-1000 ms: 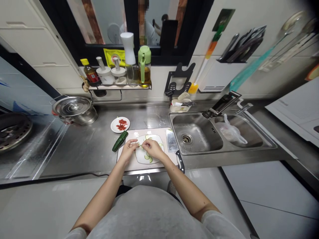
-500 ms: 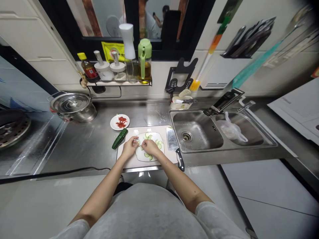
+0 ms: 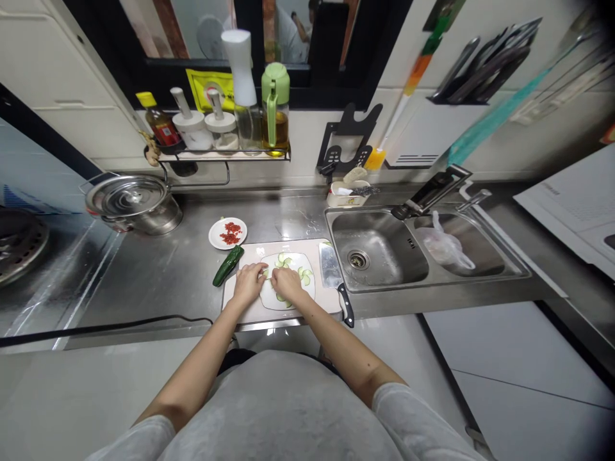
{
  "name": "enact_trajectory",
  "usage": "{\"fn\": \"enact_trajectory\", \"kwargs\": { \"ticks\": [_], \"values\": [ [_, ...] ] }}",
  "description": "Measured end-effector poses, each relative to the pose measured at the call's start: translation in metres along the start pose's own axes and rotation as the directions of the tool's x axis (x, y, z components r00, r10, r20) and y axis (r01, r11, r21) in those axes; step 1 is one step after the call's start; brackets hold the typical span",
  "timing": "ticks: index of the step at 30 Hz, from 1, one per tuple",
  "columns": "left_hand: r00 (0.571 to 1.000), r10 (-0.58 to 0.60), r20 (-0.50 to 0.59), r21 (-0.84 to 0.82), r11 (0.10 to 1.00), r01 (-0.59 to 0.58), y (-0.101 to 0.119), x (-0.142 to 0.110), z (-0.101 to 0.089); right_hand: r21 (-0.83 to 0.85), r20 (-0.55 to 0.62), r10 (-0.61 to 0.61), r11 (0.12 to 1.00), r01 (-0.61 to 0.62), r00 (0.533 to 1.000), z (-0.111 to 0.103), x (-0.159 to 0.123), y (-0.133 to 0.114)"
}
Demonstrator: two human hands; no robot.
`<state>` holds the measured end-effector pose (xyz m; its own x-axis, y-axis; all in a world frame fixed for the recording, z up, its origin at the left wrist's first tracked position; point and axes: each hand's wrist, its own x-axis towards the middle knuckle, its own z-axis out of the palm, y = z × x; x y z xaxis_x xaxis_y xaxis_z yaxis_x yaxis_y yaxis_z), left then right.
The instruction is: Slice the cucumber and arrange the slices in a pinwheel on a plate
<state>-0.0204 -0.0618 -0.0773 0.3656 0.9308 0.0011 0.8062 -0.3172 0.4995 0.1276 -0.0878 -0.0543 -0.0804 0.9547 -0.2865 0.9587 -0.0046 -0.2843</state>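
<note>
My left hand (image 3: pixel 250 283) is at the left edge of a white square plate (image 3: pixel 302 299), its thumb and fingers curled around a pale green cucumber slice (image 3: pixel 265 273). Close beside it, over the plate, my right hand (image 3: pixel 287 284) is closed in a pinch; whatever is between its fingertips is hidden. Curved cucumber slices (image 3: pixel 304 276) lie in small fans at the back, right and front of the plate. Under the plate is a light cutting board (image 3: pixel 250 315). A piece of whole cucumber (image 3: pixel 228 266) rests against the board's left side. A kitchen knife (image 3: pixel 330 266) lies along its right side.
Behind the cucumber stands a small white plate (image 3: pixel 216 242) with chopped red bits. A lidded steel pot (image 3: pixel 137 203) is at the left. The double sink (image 3: pixel 379 250) adjoins the board on the right, with a plastic bag (image 3: pixel 444 246) in one basin. Bottles fill a wall rack (image 3: pixel 216 155).
The view has shifted slightly. Both hands stay over the left part of the plate, with only small finger movements; the fans of slices look the same.
</note>
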Motion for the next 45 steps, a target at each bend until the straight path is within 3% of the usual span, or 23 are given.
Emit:
{"fn": "enact_trajectory", "kwargs": {
  "ticks": [16,39,45],
  "values": [
    [0.998,0.057,-0.001,0.134,0.989,-0.056,-0.003,-0.004,-0.001,-0.084,0.012,-0.017,0.996,0.018,1.0,0.004,0.001,-0.003],
    [0.999,-0.034,-0.016,0.045,0.998,0.035,-0.001,-0.005,0.001,-0.102,0.027,-0.046,0.994,0.049,0.999,0.003,-0.007,-0.005],
    [0.982,-0.17,-0.081,-0.069,0.984,0.165,-0.004,-0.008,-0.001,-0.042,-0.012,0.008,0.999,-0.009,1.0,-0.007,-0.01,0.002]
  ]
}}
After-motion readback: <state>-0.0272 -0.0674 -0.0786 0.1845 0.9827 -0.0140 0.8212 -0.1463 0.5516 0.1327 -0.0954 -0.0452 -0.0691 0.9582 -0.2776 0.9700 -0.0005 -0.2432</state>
